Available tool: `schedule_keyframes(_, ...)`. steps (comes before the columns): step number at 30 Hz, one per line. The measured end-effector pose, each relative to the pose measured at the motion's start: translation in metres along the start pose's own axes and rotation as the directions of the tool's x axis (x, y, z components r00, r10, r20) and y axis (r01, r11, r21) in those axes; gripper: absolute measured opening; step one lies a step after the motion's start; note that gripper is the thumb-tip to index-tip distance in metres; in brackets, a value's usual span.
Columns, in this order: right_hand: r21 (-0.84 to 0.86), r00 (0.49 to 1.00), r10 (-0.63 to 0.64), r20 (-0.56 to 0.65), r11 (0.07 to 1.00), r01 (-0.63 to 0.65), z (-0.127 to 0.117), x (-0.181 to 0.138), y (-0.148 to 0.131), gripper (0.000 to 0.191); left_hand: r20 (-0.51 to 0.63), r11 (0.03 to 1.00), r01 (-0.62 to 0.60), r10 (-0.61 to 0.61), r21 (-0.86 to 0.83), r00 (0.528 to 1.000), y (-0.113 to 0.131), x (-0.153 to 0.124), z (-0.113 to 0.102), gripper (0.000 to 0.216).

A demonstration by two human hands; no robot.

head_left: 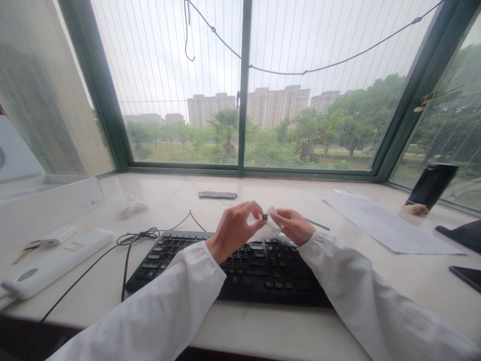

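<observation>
The keyboard [259,281] lies on the white sill [240,323], and both hands are held above its far edge. The left hand [233,228] pinches a small black piece [265,217] with thumb and index finger; these are almost closed, with only the piece between them. The right hand [296,225] has its fingers closed on a white tissue [272,229], which is over the keyboard and just beside the piece; whether they touch, I cannot tell. Beyond the keyboard lies a grey strip [218,195]. Near its far right corner is a blue stick [317,224]. To its left are a cable [141,234] and a power strip [63,260].
</observation>
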State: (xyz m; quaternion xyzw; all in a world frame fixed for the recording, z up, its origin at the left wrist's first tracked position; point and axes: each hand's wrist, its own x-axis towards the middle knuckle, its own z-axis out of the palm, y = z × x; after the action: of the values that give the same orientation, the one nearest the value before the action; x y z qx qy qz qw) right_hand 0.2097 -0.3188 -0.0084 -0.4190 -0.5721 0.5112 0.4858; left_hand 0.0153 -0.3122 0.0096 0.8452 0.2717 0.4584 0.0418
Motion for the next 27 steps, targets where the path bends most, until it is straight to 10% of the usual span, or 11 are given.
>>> schedule_keyframes(18,-0.184,0.984,-0.024,-0.174,0.983,-0.008,-0.012,0.006,0.0,0.053,0.205,0.999,-0.029,0.022,0.032,0.979,-0.017,0.005,-0.011,0.011)
schedule_keyframes(27,-0.127,0.877,-0.081,-0.474,0.992,0.024,-0.041,0.016,0.002,0.045,0.563,0.991,0.131,-0.124,0.028,0.817,-0.032,0.009,-0.034,0.01)
